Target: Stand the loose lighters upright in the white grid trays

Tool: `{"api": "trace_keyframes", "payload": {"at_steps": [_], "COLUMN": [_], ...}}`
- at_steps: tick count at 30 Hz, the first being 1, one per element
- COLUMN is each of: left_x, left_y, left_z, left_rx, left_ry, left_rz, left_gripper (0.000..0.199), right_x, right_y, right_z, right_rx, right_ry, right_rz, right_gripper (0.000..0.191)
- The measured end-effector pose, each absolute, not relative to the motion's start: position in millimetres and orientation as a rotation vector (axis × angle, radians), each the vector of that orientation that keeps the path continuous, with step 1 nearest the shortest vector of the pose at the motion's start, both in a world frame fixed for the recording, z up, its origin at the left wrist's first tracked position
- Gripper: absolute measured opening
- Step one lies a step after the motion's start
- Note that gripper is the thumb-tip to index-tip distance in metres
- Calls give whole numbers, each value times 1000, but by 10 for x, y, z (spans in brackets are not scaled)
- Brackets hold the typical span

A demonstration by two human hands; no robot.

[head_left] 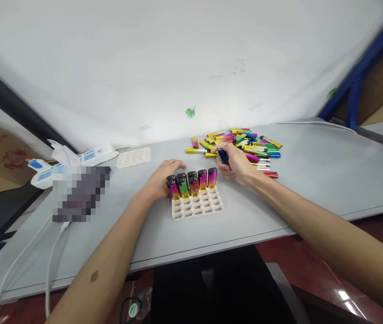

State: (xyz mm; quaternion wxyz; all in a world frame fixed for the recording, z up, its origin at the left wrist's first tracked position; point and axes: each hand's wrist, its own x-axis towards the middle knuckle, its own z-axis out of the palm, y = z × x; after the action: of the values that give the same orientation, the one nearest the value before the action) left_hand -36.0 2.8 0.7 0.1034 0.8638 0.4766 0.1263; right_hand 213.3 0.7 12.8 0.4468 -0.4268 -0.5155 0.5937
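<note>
A white tray point(196, 209) with rows of oval holes lies on the table, with several upright lighters point(184, 186) in its far rows, purple, green and red with black tops. My left hand point(164, 177) rests beside the tray's far left corner, fingers stretched out, partly hidden behind the lighters. Past the tray on the right, my right hand point(235, 164) is closed around a dark blue lighter point(223, 156), its lower part covered by my fingers. Just beyond that hand lies a loose pile of shiny, colourful lighters point(259, 147).
Another white holed tray point(134, 157) lies at the back left. Left of it are a power strip point(92, 154) and a pixelated dark device point(81, 195) with a white cable point(51, 252). A white wall point(164, 67) closes off the back; the table's front edge runs close by.
</note>
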Motion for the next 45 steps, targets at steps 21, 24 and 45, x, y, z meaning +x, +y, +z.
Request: {"api": "trace_keyframes", "payload": {"at_steps": [21,24,45], "left_x": [-356,-359,-367], "left_y": [24,29,51], "left_z": [-4,-19,-42], "left_rx": [2545,2546,2556], "left_ry": [1394,1396,1402], "left_rz": [365,384,392], "left_gripper": [54,53,52], "right_x": [2570,2502,2228], "right_y": [29,-72,-207], "right_z": [396,431,258], "right_rx": [-915,-867,-688], "right_ry": [-1479,-1582,-2169], "right_rz": [1320,1246,432], "right_gripper": [27,24,23]}}
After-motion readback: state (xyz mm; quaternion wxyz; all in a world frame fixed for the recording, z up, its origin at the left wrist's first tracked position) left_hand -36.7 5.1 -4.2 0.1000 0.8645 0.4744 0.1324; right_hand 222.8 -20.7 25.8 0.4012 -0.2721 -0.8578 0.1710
